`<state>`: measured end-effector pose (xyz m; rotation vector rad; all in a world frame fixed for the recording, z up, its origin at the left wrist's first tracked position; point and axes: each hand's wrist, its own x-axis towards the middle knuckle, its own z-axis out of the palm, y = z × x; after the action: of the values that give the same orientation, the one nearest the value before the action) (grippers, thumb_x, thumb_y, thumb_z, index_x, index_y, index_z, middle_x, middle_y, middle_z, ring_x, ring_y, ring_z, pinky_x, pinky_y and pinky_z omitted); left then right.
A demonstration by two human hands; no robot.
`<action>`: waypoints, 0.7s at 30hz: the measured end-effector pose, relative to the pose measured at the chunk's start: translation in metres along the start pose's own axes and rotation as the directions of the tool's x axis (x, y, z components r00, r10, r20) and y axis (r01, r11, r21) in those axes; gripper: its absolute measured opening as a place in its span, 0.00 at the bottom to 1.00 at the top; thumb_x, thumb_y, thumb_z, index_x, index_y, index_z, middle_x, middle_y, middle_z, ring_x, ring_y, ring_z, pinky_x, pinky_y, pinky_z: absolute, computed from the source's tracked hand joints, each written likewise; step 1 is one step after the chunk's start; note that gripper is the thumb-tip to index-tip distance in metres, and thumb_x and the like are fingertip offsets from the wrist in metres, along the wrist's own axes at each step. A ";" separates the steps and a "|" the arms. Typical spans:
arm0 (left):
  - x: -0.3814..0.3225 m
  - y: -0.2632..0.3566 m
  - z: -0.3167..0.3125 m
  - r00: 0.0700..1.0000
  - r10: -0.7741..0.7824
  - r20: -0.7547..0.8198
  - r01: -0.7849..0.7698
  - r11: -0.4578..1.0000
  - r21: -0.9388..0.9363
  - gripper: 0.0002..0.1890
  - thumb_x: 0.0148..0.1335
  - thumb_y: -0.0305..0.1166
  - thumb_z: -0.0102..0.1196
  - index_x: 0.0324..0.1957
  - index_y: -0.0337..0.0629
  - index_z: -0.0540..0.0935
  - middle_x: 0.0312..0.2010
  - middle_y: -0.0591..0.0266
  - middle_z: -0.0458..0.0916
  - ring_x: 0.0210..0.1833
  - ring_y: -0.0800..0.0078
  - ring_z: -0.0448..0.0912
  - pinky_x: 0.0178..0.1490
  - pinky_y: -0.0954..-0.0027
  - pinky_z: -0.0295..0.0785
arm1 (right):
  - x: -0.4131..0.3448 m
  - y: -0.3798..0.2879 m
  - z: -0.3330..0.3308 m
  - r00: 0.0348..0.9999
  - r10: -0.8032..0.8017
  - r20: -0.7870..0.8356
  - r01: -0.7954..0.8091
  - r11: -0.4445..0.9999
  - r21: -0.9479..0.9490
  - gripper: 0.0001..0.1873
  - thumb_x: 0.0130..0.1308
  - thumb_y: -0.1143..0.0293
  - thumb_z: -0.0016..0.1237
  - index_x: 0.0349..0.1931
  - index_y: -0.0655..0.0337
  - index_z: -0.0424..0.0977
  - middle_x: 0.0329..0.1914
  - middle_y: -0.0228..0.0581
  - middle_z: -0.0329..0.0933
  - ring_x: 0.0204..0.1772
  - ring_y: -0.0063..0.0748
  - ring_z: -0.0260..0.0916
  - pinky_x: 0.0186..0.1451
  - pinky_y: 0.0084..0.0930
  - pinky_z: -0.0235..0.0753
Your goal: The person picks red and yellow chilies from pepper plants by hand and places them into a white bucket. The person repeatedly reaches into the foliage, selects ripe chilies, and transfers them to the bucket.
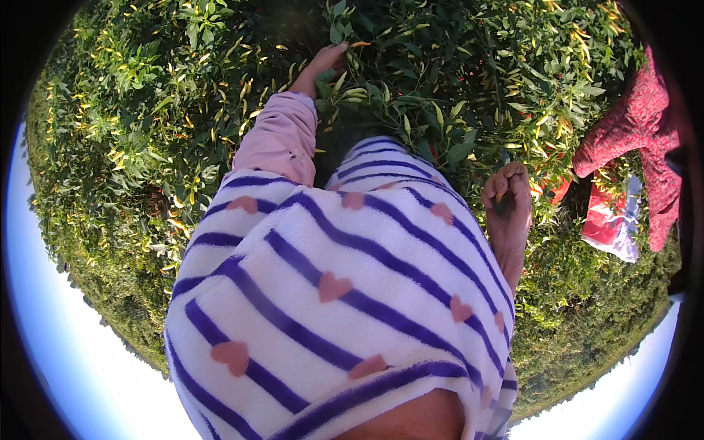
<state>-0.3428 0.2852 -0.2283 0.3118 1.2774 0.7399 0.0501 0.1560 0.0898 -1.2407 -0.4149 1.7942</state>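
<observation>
My left hand, in a pink sleeve, reaches into a chili pepper plant in front of me. Its fingertips meet the end of an orange chili pepper, and leaves cover part of the fingers. Pale yellow-green chili peppers hang just below that hand. To the right, beside my body, my right hand is curled with the fingers bent inward. A small orange and green chili pepper shows between its fingers; whatever else lies in the palm is hidden.
Dense chili plants surround me. At the right edge is red patterned clothing, seemingly a co-worker's. Near it hangs or stands a red and white plastic bag. A striped cloth with hearts covers my torso.
</observation>
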 end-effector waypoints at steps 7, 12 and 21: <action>-0.044 0.027 0.092 0.971 0.185 0.152 -0.219 0.942 0.253 0.17 0.64 0.41 0.54 0.49 0.41 0.75 0.24 0.73 0.68 0.24 0.81 0.66 0.32 0.74 0.71 | 0.027 0.002 0.003 0.995 0.090 0.035 -0.089 0.996 -0.028 0.05 0.61 0.71 0.42 0.38 0.56 0.64 0.28 0.29 0.60 0.26 0.18 0.54 0.23 0.15 0.53; -0.075 0.026 0.133 0.938 0.225 0.264 -0.299 0.910 0.287 0.16 0.63 0.40 0.54 0.48 0.41 0.77 0.29 0.70 0.75 0.26 0.82 0.73 0.29 0.76 0.72 | 0.102 0.028 0.020 0.999 -0.046 0.026 0.051 0.688 -0.724 0.12 0.64 0.61 0.48 0.35 0.62 0.72 0.19 0.26 0.66 0.21 0.17 0.58 0.25 0.16 0.60; -0.080 0.003 0.163 0.929 0.190 0.317 -0.308 0.874 0.376 0.13 0.63 0.33 0.54 0.47 0.39 0.77 0.35 0.69 0.79 0.34 0.82 0.76 0.39 0.77 0.72 | 0.179 0.070 0.032 0.984 -0.045 0.174 0.173 -0.019 -0.985 0.22 0.57 0.48 0.49 0.43 0.55 0.78 0.39 0.50 0.79 0.46 0.49 0.76 0.48 0.40 0.74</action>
<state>-0.1991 0.2648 -0.1194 0.9196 1.1347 0.6064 -0.0297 0.2690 -0.0471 -1.9402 -2.1612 1.1747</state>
